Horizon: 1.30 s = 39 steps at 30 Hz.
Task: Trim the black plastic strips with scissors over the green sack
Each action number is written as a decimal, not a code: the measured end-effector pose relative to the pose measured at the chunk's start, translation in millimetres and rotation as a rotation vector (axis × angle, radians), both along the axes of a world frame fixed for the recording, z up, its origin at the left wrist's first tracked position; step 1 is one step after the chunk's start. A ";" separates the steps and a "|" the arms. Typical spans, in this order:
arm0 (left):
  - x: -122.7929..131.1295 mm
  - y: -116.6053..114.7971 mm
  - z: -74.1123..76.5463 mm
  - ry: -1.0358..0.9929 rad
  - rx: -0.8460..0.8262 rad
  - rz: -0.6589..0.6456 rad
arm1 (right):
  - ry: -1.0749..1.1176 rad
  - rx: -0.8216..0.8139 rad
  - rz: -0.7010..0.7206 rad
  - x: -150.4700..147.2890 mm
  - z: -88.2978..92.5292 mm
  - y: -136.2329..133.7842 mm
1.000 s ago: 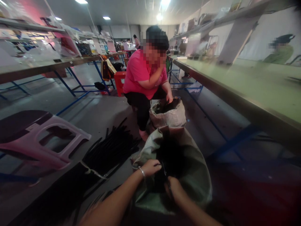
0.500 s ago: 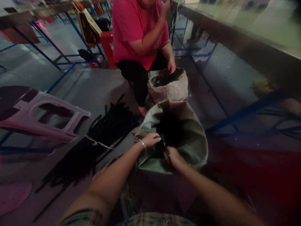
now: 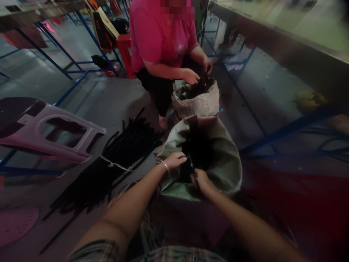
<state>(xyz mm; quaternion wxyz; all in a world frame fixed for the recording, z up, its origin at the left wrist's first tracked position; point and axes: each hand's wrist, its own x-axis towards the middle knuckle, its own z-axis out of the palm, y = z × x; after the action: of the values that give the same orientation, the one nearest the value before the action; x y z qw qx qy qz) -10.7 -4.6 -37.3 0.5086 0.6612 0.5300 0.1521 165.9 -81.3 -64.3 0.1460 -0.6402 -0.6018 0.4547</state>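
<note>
At the mouth of the green sack [image 3: 219, 171], right-hand grip [image 3: 201, 181] closed on thin black strip [image 3: 194, 175]; left-hand grip [image 3: 173, 160] open beside it.

This is a factory workshop: long green-topped worktables [image 3: 283, 25] on blue steel frames [image 3: 289, 130] run beside a bare concrete floor [image 3: 261, 109]. Woven sacks [image 3: 218, 171] and bundles of black strips [image 3: 131, 145] sit on the floor, near a red plastic stool [image 3: 124, 47].
</note>
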 end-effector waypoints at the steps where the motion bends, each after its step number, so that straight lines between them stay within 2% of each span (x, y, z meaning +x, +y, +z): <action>1: 0.1 -0.1 1.5 -0.010 -0.002 0.014 | 0.012 0.004 -0.008 0.9 0.4 0.9; 7: 1.7 0.0 16.8 -0.113 -0.102 0.122 | 0.056 0.114 0.057 6.2 1.6 5.6; 11: 2.3 0.1 20.3 -0.149 -0.152 0.186 | 0.038 0.134 0.141 5.6 -1.4 3.4; 14: 2.6 -0.9 17.8 -0.170 -0.155 0.164 | 0.004 0.135 0.193 4.3 -2.7 2.7; 23: 3.0 -4.1 5.9 -0.188 -0.170 0.051 | -0.090 0.111 0.201 5.6 5.1 7.1; 30: 2.1 -4.5 4.9 -0.114 -0.155 0.054 | -0.127 0.095 0.199 2.4 15.4 1.4; 32: 2.1 -4.4 6.1 -0.077 -0.121 0.039 | -0.124 0.101 0.186 1.7 14.5 0.8; 37: 0.4 -2.1 7.2 0.076 0.132 -0.025 | -0.119 0.098 0.123 2.1 8.2 2.8; 39: 0.0 -1.4 6.8 0.066 0.151 -0.035 | -0.104 0.093 0.106 2.2 7.0 3.5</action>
<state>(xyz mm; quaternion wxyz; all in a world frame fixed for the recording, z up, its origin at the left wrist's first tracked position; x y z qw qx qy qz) -10.7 -6.0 -30.5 0.4422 0.7114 0.5220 0.1607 168.1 -77.8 -57.4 0.1199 -0.6227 -0.6621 0.3994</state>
